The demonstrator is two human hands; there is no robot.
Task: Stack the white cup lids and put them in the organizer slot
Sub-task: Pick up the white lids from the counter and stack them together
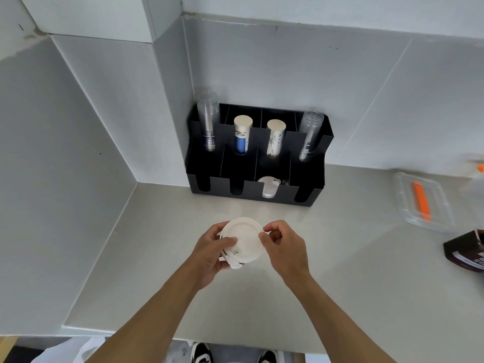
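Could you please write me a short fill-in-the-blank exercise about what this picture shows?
1. Both hands hold a stack of white lids above the ____.
2. The black organizer has lids already in its ____ front slot from the left.
3. The two outer back compartments hold stacks of ____ plastic cups.
4. The clear tray at the right holds an ____ object.

Missing words: counter; third; clear; orange

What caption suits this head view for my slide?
Both hands hold stacked white cup lids before the black organizer.
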